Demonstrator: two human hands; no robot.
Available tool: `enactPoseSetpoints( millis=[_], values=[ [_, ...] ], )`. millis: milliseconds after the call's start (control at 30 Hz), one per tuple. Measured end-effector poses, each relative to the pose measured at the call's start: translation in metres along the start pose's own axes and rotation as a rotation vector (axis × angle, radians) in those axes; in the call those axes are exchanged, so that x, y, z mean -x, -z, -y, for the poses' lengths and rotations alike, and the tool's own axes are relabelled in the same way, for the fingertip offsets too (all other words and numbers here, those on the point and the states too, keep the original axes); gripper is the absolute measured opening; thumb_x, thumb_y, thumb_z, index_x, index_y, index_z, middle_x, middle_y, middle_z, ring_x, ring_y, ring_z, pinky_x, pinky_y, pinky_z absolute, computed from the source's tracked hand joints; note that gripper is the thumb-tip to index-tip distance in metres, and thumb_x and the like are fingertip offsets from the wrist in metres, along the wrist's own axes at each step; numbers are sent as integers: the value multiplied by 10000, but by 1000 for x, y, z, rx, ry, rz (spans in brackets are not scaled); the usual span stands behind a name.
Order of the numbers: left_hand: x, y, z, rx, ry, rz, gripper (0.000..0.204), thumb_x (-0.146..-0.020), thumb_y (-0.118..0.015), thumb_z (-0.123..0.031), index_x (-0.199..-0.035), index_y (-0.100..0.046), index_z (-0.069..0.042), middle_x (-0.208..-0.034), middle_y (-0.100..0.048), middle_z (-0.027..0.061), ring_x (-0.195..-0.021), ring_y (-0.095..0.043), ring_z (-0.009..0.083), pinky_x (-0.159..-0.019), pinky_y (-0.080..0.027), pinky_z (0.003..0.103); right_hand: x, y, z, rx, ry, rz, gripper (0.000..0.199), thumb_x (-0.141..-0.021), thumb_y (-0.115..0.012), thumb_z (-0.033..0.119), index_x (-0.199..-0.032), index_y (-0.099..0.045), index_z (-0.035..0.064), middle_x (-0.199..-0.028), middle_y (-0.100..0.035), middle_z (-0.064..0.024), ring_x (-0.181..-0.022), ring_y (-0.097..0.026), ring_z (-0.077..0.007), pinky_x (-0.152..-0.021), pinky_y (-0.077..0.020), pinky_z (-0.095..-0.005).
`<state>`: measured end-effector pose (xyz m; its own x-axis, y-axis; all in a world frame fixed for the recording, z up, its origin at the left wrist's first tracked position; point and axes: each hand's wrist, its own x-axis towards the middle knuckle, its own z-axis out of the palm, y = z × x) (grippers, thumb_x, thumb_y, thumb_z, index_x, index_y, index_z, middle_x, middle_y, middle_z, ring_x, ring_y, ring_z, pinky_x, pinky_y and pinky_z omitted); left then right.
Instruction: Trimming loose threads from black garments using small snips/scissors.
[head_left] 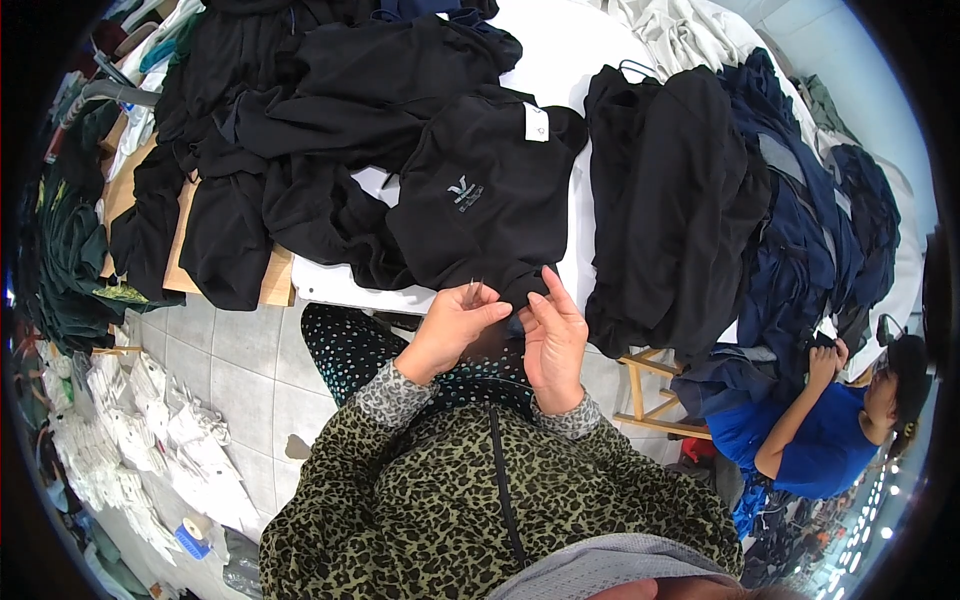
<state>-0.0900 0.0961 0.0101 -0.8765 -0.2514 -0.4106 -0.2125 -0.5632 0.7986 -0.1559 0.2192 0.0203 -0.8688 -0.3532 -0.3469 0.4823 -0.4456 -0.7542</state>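
Observation:
A black garment [505,190] with a small light print and a white tag [537,123] lies on the white table in front of me. Its near edge hangs at the table's front, between my hands. My left hand [450,328] is closed in a pinch at that edge, with a thin, pointed sliver showing by its fingertips; whether this is a small tool, I cannot make out. My right hand [556,340] grips the edge of the same garment between thumb and fingers, other fingers raised.
Black garments [350,95] pile up left and behind; a black stack [675,200] and navy clothes [790,200] lie to the right. A co-worker in blue [815,440] handles cloth there. White pieces [150,430] cover floor at left. A wooden stool [640,395] stands near my right.

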Motion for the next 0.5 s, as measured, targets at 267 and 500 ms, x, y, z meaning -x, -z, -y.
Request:
enactPoseSetpoints(
  millis=[267, 500],
  values=[
    [0, 3, 1, 16, 11, 22, 117, -826, -688, -105, -845, -587, -49, -698, -530, -63, -569, -430, 7, -503, -337, 167, 3, 2, -2, 74, 29, 52, 469, -821, -597, -72, -1273, -472, -56, -881, -532, -11, -809, -537, -83, -776, -464, -222],
    [5, -1, -9, -69, -139, -56, 162, -803, -698, -60, -934, -619, -8, -864, -589, -8, -750, -515, 40, -695, -440, 188, 3, 1, 0, 117, 78, 51, 471, -819, -592, -91, -1275, -481, -51, -838, -538, 18, -731, -492, -39, -730, -428, -173]
  ],
)
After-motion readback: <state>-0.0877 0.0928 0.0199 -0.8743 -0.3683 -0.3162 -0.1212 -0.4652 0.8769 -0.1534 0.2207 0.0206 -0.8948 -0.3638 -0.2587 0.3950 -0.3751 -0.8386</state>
